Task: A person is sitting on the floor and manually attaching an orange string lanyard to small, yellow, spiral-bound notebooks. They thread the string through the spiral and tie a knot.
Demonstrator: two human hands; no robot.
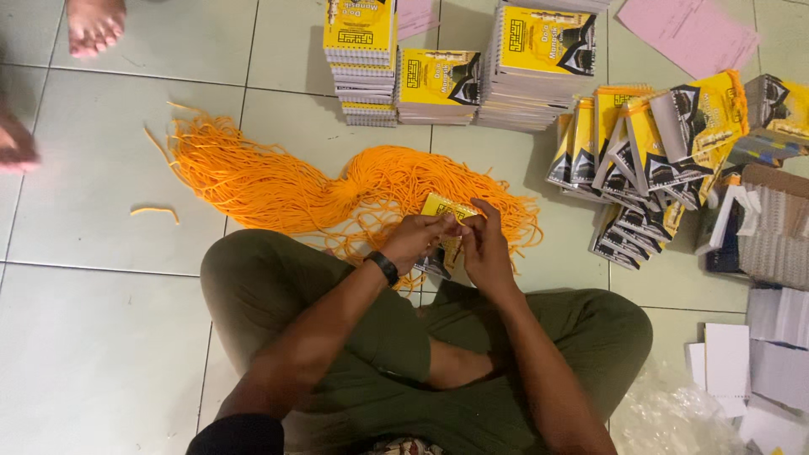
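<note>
So the person's sitting cross-legged on the pale tiled floor [101, 337], and both hands are up on one small yellow-and-black spiral-bound booklet [445, 211] held just above the knees, over the near end of a big heap of orange cord strands [278, 190]. The left hand [415, 240], the one with a black wristband [383, 267], has its grip pinched on the booklet's left edge, and the right hand [484, 244] is clenched on the right side with fingertips curled over the top; I can't tell if a cord is actually between the fingers, it's too small to see. Toward the far edge of the floor there are three neat stacks of the same yellow booklets [442, 80], and off to the right a looser, fanned-out pile of them [649, 152], plus some pink paper sheets [687, 29] and white pads [758, 354] near the right edge. Someone else's bare foot [94, 25] is in the far left corner. My take: for fiddly booklet work like this, keep it braced firmly in one hand, work with fingertips only, and pull one strand clear of the heap so it doesn't tangle.
</note>
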